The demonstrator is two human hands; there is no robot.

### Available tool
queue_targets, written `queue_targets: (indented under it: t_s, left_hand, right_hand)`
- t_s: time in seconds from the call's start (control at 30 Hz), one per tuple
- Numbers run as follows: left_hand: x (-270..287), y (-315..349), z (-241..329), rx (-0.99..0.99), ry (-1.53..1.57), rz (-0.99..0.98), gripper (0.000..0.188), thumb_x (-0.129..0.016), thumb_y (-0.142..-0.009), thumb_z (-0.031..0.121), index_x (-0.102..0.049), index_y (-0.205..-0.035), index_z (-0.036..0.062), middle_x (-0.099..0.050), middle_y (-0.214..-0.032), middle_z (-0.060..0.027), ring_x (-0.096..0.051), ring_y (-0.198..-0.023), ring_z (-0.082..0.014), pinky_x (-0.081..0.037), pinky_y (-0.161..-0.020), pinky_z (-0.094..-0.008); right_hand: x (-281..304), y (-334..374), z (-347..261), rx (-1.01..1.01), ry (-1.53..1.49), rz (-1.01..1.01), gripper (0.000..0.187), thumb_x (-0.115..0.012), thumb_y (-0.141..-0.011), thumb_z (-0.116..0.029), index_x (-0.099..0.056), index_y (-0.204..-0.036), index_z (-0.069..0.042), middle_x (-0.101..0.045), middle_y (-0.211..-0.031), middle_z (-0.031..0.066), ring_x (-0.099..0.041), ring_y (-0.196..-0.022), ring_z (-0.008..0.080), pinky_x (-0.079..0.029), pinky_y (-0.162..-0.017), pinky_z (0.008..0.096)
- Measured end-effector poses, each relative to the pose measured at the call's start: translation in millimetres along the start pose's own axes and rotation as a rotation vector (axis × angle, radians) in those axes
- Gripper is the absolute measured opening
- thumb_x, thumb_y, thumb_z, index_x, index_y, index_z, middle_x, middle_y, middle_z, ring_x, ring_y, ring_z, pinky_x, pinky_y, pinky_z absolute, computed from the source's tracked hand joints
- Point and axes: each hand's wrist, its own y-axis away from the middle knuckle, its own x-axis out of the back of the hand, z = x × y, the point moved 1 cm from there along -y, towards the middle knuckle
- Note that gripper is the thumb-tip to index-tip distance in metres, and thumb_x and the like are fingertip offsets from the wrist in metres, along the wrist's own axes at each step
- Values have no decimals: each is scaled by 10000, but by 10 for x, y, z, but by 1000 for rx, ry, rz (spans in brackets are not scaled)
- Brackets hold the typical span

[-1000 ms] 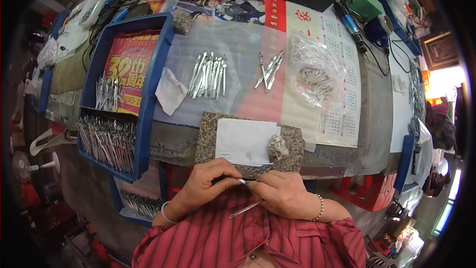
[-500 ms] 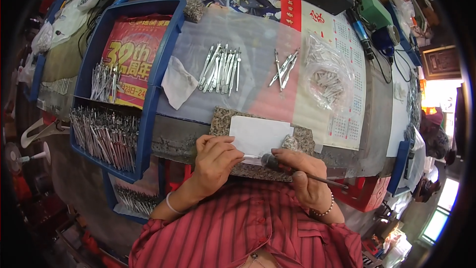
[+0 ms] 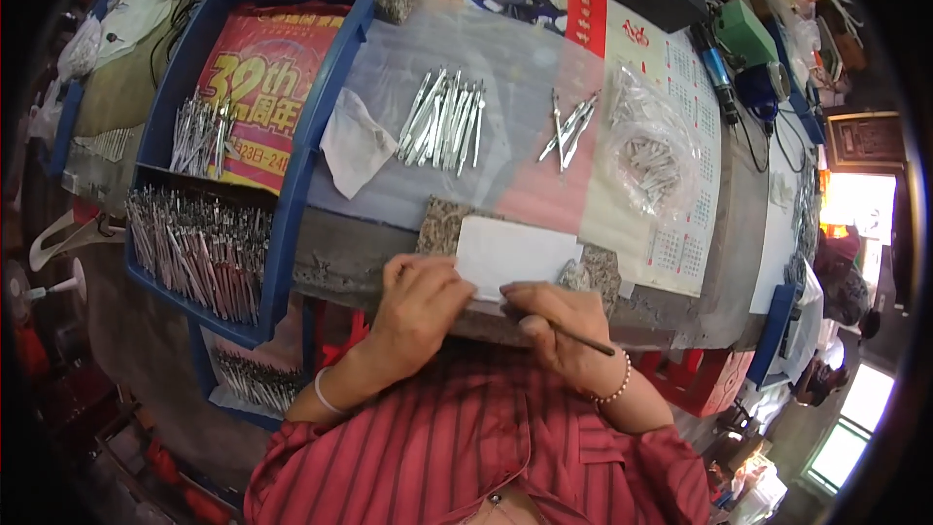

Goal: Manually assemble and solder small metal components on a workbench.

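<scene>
My left hand (image 3: pixel 420 309) is closed in a pinch at the near left edge of a white pad (image 3: pixel 515 253). A small pale piece shows at its fingertips, too small to name. The pad lies on a speckled stone slab (image 3: pixel 442 224). My right hand (image 3: pixel 564 321) is wrapped round a dark tool with a thin rod (image 3: pixel 581 338), which points to the right and towards me. The tool's thicker end is hidden under the fingers. Both hands' fingertips nearly meet at the pad's near edge. Beyond the right hand, a small clear crumpled bag (image 3: pixel 573 275) rests on the slab.
Silver compass-like metal parts lie in a larger pile (image 3: pixel 442 124) and a smaller pile (image 3: pixel 570 128). A blue tray (image 3: pixel 309 160) at left holds many more. A white cloth (image 3: pixel 352 144) lies beside it. At right are a plastic bag of small parts (image 3: pixel 649 160) and a blue-handled tool (image 3: pixel 716 68).
My right hand has moved left, closer to my left hand. The tool's thick dark end, visible before, is now covered by the fingers. The whole view has shifted slightly.
</scene>
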Motion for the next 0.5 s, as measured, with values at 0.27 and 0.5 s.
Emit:
queue_targets:
  t_s: [0.27, 0.5]
  left_hand:
    - [75, 78, -82, 41, -4, 48, 229, -729, -719, 32, -635, -922, 80, -580, -916, -69, -584, -1023, -298, -399, -905, -447]
    - [81, 71, -99, 20, -53, 54, 233, -723, -708, 37, -632, -918, 80, -579, -916, -66, -583, -1034, -295, -388, -911, -457]
  right_hand:
    - [28, -77, -75, 5, -6, 33, 169, -607, -900, -186, -588, -970, -33, -660, -949, 119, -650, -707, 303, -506, -568, 351]
    - [-267, -300, -132, 161, 92, 13, 214, -663, -842, -232, -565, -895, -49, -632, -851, 85, -623, -623, 283, -477, -498, 365]
